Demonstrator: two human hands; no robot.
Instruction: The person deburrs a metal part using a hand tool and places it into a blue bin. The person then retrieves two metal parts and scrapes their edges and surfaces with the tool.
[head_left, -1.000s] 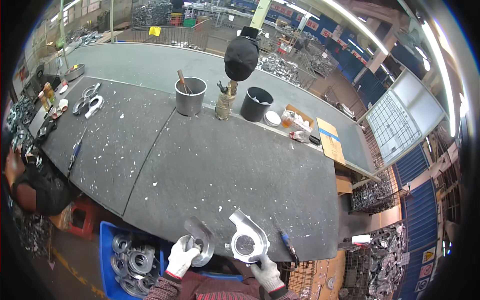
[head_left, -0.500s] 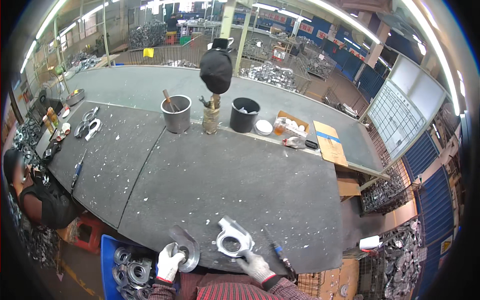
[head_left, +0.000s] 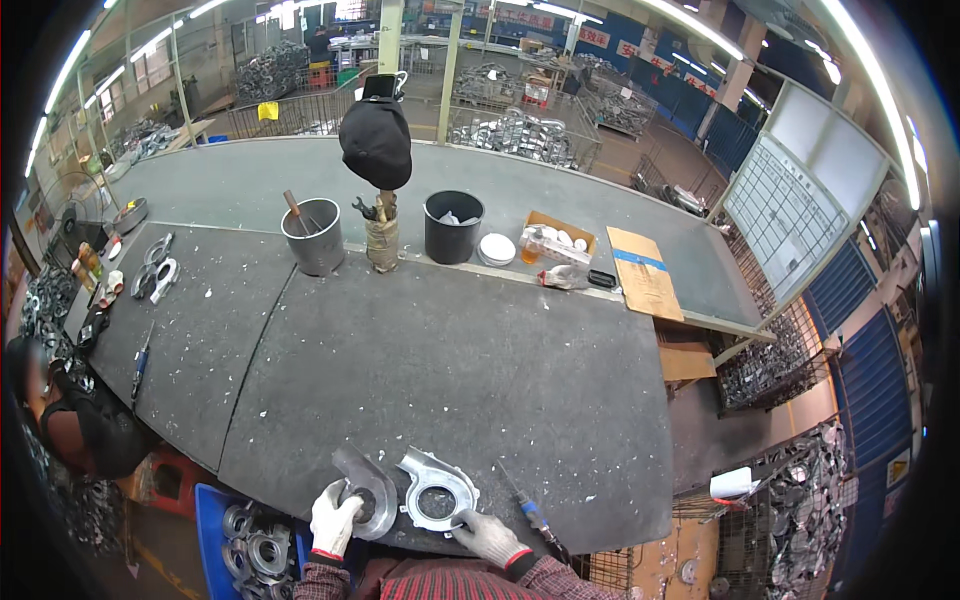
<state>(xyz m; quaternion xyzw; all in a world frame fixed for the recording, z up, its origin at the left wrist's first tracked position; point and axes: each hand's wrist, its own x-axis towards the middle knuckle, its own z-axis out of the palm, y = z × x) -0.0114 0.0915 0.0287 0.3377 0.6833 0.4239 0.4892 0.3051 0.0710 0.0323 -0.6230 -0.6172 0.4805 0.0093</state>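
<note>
Two snail-shaped metal castings lie side by side near the front edge of the dark table [head_left: 330, 400]. My left hand [head_left: 336, 520], in a white glove with a red cuff edge, grips the left casting [head_left: 376, 512] by its inner rim, thumb and fingers closed. The right casting [head_left: 466, 490] is brighter, with a large round opening and small lugs around it. My gloved right hand [head_left: 490, 538] pinches its lower right edge. Just right of that hand rests a slim tool [head_left: 535, 516] with a long thin tip and a blue band.
Beside my left forearm stands a blue bin [head_left: 208, 530] of ring-shaped castings. Along the table's back are a grey bucket [head_left: 318, 250], a black bucket [head_left: 452, 240] and a cardboard box [head_left: 585, 236]. Another person [head_left: 90, 425] sits at the left, near a second blue-handled tool [head_left: 140, 368].
The view has shifted, so the table appears further left. My left hand has brought its casting rightward, closer to the other one. The right casting stays about in place under my right hand.
</note>
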